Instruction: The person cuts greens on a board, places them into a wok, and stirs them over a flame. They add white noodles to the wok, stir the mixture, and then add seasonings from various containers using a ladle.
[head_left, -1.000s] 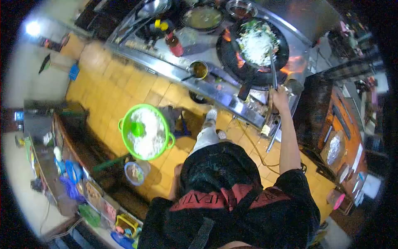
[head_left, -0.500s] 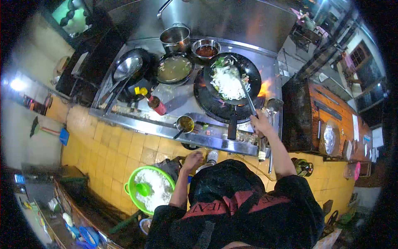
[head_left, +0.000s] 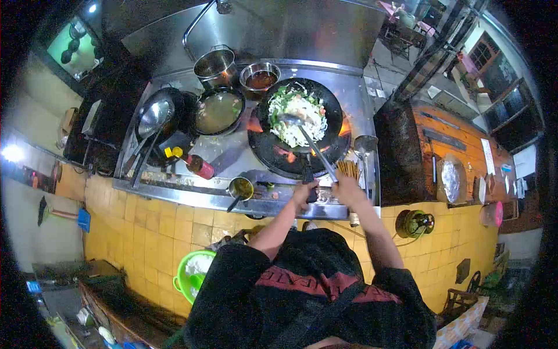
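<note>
My left hand [head_left: 303, 194] is closed around the black handle of a wok [head_left: 332, 104], which sits over a burner with orange flames at its sides. My right hand [head_left: 347, 192] grips the long metal handle of a ladle [head_left: 315, 146]. Its bowl rests among white strips, green leaves and small orange-red bits of food [head_left: 282, 104] in the wok. By my right hand, a bundle of thin brown sticks [head_left: 347, 169] stands at the stove edge.
Left of the wok are a pan of cloudy liquid [head_left: 218, 113], a steel pot [head_left: 215, 67], a bowl of red sauce [head_left: 260, 78], a red-labelled bottle [head_left: 200, 167] and a small saucepan [head_left: 240, 188]. A green basin of white rice [head_left: 185, 273] stands low at left.
My left hand has moved from beside my body onto the wok handle. The ladle has shifted within the food, which is more mixed with greens. The camera view has shifted.
</note>
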Action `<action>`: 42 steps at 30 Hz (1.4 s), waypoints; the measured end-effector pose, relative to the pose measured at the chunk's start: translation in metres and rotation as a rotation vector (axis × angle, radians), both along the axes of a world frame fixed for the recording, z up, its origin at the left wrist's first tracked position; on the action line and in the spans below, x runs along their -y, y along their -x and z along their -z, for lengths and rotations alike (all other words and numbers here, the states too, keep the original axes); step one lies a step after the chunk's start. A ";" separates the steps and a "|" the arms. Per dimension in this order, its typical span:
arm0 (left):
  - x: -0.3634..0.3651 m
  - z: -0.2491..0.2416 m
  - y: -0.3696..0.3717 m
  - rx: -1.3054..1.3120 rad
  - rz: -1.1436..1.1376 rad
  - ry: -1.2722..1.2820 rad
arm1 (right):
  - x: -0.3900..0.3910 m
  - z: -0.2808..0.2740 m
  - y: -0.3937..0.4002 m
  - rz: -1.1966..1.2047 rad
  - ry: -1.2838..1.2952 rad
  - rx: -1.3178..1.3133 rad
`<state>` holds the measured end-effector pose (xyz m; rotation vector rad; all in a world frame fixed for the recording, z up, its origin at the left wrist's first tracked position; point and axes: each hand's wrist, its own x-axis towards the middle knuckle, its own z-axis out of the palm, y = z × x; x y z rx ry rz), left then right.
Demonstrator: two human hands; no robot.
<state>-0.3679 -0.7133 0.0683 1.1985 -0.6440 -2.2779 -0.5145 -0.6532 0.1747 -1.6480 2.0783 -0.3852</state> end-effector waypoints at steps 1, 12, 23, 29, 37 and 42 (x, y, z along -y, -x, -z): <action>-0.006 -0.022 0.010 0.002 -0.009 0.004 | -0.008 -0.043 0.013 0.009 -0.080 -0.013; -0.032 -0.075 -0.036 -0.080 0.044 -0.027 | -0.045 -0.110 0.040 -0.204 -0.154 -0.142; -0.028 -0.075 -0.036 -0.106 0.069 -0.037 | -0.054 -0.033 0.042 -0.075 -0.068 -0.388; -0.058 -0.107 -0.045 -0.047 0.168 -0.101 | -0.067 -0.123 0.052 0.059 -0.047 -0.211; 0.007 0.011 -0.030 0.000 0.068 0.287 | -0.003 0.017 0.018 0.087 0.073 -0.282; 0.009 -0.001 -0.026 0.114 0.067 0.297 | 0.013 -0.020 0.035 -0.030 -0.016 -0.152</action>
